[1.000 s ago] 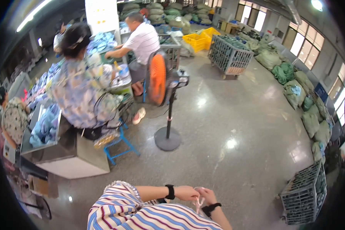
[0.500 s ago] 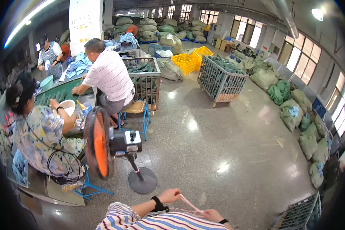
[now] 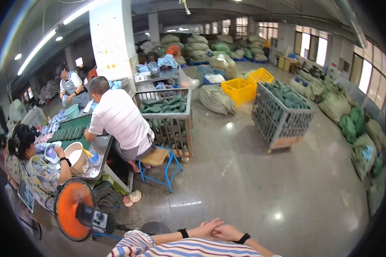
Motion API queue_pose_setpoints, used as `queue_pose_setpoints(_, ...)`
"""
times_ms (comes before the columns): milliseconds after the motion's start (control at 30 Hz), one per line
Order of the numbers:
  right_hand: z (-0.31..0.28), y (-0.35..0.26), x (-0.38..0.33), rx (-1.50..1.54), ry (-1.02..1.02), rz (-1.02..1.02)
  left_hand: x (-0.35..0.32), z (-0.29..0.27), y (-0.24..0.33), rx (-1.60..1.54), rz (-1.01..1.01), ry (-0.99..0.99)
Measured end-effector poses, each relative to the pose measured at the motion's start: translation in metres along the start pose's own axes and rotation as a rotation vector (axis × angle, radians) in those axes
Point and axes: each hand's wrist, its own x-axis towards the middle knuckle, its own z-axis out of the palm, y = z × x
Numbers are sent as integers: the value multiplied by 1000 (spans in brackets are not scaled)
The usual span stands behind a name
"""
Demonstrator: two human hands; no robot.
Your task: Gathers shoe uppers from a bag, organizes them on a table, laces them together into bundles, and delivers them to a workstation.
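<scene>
Two hands, the left hand (image 3: 203, 230) and the right hand (image 3: 228, 233), touch each other; the left has its fingers loosely extended, the right has them partly bent, and I cannot tell whether anything is held between them. Just below both hands in the view is the striped garment (image 3: 197, 248), worn by the person. Well apart, the orange fan (image 3: 75, 210) stands toward the left, and the grey cart (image 3: 280, 122) farther ahead.
</scene>
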Motion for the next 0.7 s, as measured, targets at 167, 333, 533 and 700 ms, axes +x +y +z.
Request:
queue_pose_setpoints(167, -128, 28, 124, -48, -220, -411, 76, -80, -29, -749, -25, 484)
queue_pose_setpoints(333, -208, 79, 240, 126, -126, -463, 151, -161, -125, -850, -101, 430)
queue_pose_setpoints(533, -373, 172, 319, 96, 334, -409, 307, -297, -181, -708, -157, 212)
queue_pose_setpoints(700, -470, 312, 365, 258, 506, -6, 428, -416, -232, -296, -144, 61)
